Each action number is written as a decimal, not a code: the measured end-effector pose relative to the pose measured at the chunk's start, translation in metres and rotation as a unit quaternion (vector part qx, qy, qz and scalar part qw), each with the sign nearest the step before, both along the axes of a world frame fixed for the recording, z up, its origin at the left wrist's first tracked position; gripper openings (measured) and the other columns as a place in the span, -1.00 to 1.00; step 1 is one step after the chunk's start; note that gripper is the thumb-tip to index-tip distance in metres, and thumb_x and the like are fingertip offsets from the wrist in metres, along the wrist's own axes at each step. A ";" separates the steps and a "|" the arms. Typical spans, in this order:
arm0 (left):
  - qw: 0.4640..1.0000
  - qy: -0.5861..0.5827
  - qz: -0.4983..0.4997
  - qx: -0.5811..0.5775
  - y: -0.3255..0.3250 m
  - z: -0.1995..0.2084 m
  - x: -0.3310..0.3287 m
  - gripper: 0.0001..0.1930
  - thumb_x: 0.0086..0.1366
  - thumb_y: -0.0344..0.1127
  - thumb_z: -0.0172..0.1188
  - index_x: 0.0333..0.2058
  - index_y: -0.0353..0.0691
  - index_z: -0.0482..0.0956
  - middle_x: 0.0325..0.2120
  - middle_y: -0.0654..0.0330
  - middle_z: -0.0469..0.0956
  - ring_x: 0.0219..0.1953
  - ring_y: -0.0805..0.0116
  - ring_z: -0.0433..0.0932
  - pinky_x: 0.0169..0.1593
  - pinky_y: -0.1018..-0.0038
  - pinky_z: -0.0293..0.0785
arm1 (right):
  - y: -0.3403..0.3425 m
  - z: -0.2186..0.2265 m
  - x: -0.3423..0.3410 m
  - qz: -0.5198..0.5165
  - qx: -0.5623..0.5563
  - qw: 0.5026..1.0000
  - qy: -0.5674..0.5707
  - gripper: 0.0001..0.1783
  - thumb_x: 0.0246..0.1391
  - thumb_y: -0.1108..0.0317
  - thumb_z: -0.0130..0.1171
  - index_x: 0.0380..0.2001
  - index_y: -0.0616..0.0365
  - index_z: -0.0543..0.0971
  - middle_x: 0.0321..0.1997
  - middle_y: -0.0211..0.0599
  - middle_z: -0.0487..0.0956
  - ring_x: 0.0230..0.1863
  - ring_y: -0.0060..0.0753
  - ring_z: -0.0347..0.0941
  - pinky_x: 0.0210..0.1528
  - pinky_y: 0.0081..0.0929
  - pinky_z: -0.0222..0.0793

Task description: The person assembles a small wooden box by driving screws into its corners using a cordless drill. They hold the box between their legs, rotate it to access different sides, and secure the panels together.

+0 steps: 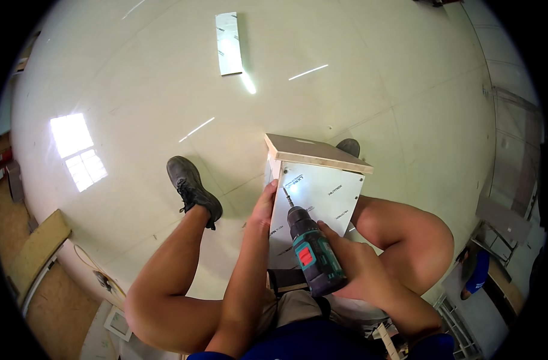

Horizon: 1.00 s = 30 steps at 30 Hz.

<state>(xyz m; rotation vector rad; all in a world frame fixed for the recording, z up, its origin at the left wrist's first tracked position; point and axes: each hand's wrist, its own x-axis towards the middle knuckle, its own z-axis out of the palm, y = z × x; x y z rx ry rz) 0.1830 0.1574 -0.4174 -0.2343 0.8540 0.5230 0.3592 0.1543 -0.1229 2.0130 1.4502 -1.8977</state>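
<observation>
A: Where do we find the box point(272, 198)?

B: We find it between the person's legs point(166, 270), tilted, its printed white panel point(328, 207) facing up toward us and a brown board point(313, 149) capping the far end.

A: What do we record of the right hand point(361, 264)?

B: We record it wrapped round the drill point(316, 258), a dark green and black tool with a red patch on top. The bit point(289, 198) points away from the body, over the upper left part of the panel.

A: Do we find the bit touching the panel?

B: Seen from above, we cannot be sure. Its tip lies near the panel's left edge.

A: And the left hand point(264, 207)?

B: We note it holding the box by the left edge, its fingertips just beside the bit's tip.

A: Surroundings?

B: We list a white board point(228, 43) on the pale floor point(136, 78), well beyond the box. A dark shoe point(190, 180) stands left of the box; a second point(349, 146) shows partly behind the brown board.
</observation>
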 end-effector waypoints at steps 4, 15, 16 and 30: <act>1.000 -0.020 -0.016 -0.004 0.011 0.022 0.009 -0.45 0.38 -0.02 0.13 0.17 -0.32 0.41 0.01 0.02 0.57 -0.03 0.18 0.59 0.08 0.29 0.54 | 0.014 0.008 -0.006 0.049 -0.030 0.997 -0.048 0.15 -0.25 0.17 0.47 0.40 0.22 0.11 -0.20 0.13 0.61 -0.17 0.19 0.57 -0.17 -0.09 0.48; 0.997 -0.060 0.013 -0.036 0.006 0.008 0.014 -0.50 0.37 -0.06 0.16 0.09 -0.36 0.46 -0.10 0.00 0.59 -0.16 0.26 0.60 -0.03 0.32 0.57 | 0.030 0.012 -0.022 0.017 0.060 0.997 -0.041 -0.17 -0.23 0.45 0.33 0.25 0.05 0.38 -0.25 0.02 0.63 -0.23 0.12 0.59 -0.18 -0.20 0.47; 0.998 -0.061 0.002 -0.034 0.006 0.005 0.014 -0.48 0.36 -0.09 0.17 0.13 -0.37 0.43 -0.04 -0.05 0.57 -0.09 0.20 0.60 0.03 0.27 0.56 | 0.032 0.013 -0.023 0.024 0.068 0.997 -0.040 -0.19 -0.22 0.45 0.32 0.23 0.05 0.39 -0.27 0.02 0.63 -0.24 0.12 0.59 -0.19 -0.21 0.47; 0.996 -0.029 -0.065 0.054 0.005 -0.003 0.012 -0.43 0.30 0.05 0.22 0.08 -0.31 0.47 -0.07 0.04 0.57 -0.14 0.32 0.58 -0.04 0.38 0.57 | 0.027 0.012 -0.032 0.068 0.106 0.989 -0.082 -0.13 -0.19 0.29 0.48 0.26 0.14 0.38 -0.32 -0.07 0.64 -0.31 -0.04 0.61 -0.21 -0.30 0.51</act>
